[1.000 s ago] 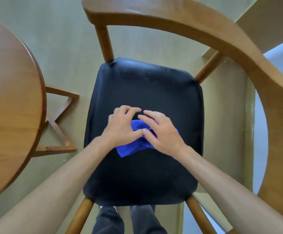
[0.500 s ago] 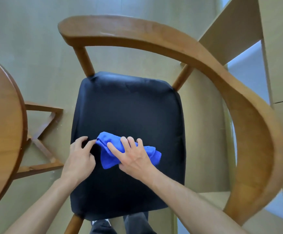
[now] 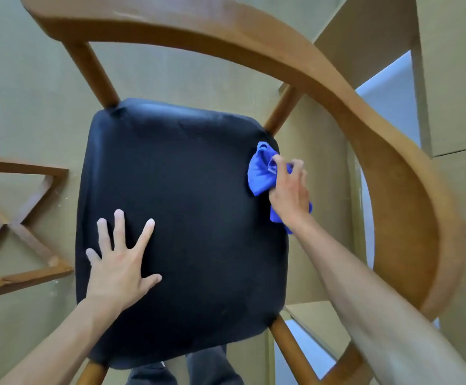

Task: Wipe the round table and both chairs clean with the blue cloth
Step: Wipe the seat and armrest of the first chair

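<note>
At the black seat's (image 3: pixel 182 218) right edge, right hand (image 3: pixel 291 193) clutching the blue cloth (image 3: pixel 261 173); left hand (image 3: pixel 119 262) flat, fingers spread wide.

My left hand (image 3: pixel 118 269) and right hand (image 3: pixel 291 194) are bare, no rings, no watch, forearms uncovered with no sleeves showing. Below, my legs wear dark grey trousers (image 3: pixel 184 368).

Black padded chair seat (image 3: pixel 187 218): bunched blue cloth (image 3: pixel 261 173) under right hand (image 3: pixel 290 193), left hand (image 3: pixel 120 262) flat opposite.
</note>
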Demonstrator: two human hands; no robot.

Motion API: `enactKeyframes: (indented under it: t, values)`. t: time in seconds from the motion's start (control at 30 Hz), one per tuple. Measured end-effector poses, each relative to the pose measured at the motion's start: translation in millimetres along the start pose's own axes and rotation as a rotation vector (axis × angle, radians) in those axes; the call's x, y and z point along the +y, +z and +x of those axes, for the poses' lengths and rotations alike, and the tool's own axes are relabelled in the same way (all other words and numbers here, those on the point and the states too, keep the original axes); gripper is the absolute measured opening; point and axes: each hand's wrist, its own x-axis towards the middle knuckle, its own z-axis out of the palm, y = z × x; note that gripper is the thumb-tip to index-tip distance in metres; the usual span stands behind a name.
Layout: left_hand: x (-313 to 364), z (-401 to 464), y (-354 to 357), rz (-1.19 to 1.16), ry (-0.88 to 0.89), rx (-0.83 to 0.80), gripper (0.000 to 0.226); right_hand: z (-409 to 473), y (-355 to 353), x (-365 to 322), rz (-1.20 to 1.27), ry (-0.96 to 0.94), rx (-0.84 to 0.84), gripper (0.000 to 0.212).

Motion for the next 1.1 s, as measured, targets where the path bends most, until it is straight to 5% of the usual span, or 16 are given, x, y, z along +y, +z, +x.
enactKeyframes:
  t: [0.1, 0.33, 0.57, 0.7, 0.8, 0.9, 1.0, 1.1]
  values:
    - [-1, 2, 1, 0.003, 0.012, 0.022, 0.114, 39, -6, -1, 0.220, 0.236, -0.032, 0.052]
    - [1, 2, -4, 0.007, 0.002, -0.004, 0.115, -84, -2, 35, 0.250, 0.237, -0.255, 0.032]
    - [-3, 5, 0, -0.027, 0.003, -0.007, 0.115, -176, 3, -8, -0.227, -0.124, -0.681, 0.036]
    - [-4, 3, -5, -0.076, 0.014, -0.050, 0.114, -205, 4, -56, -0.161, -0.313, -0.860, 0.034]
    - [-12, -2, -26, -0.224, 0.012, -0.156, 0.091, -207, -12, -87, 0.109, -0.297, -0.786, 0.033]
    - [-24, -17, -78, -0.643, -0.062, -0.172, 0.039, -205, -45, -120, 0.424, -0.134, -0.578, 0.040]
    - [-28, -54, -143, -1.071, -0.090, -0.202, 0.046, -205, -95, -150, 0.747, 0.024, -0.446, 0.062]
    - [-22, -107, -197, -1.170, 0.092, -0.250, 0.047, -212, -153, -175, 0.847, -0.022, -0.338, 0.071]
